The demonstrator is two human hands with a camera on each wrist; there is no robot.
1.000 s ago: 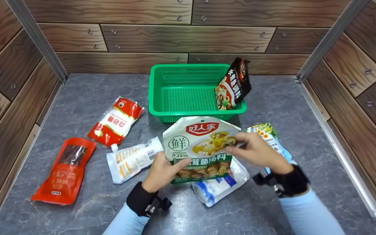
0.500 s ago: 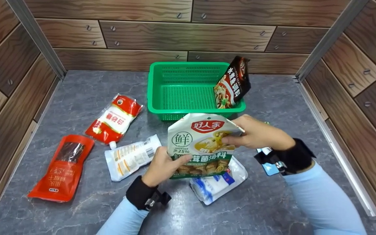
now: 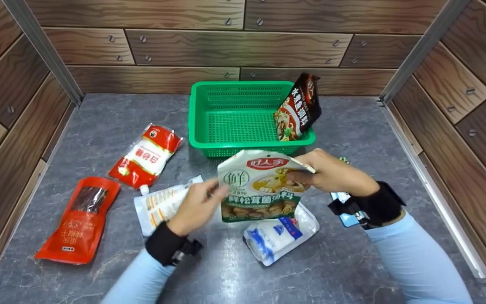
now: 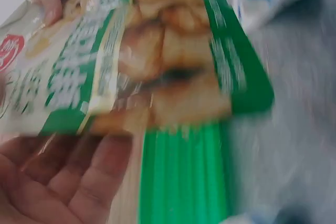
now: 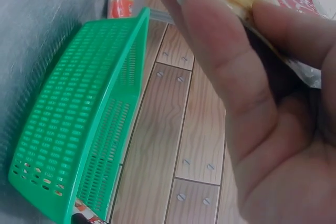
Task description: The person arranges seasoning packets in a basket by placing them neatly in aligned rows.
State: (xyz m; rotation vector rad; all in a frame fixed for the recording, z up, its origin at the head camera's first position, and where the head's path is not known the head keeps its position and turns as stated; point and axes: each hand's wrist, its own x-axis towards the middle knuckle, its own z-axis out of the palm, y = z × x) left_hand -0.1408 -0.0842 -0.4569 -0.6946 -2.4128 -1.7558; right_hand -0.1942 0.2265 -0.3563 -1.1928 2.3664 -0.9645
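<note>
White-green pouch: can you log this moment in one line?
right hand: grips white-green pouch | left hand: beside it, contact unclear | green basket: holds black packet

7 pkts (image 3: pixel 260 194), 1 grn bskt (image 3: pixel 234 145), 2 hands (image 3: pixel 331 175), 2 wrist straps (image 3: pixel 165 244), 2 blue sleeves (image 3: pixel 416 257).

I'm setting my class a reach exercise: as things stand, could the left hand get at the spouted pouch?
Probably yes: the left hand looks open, the right hand holds the packet, and no other thing is seen lying on the spouted pouch.
</note>
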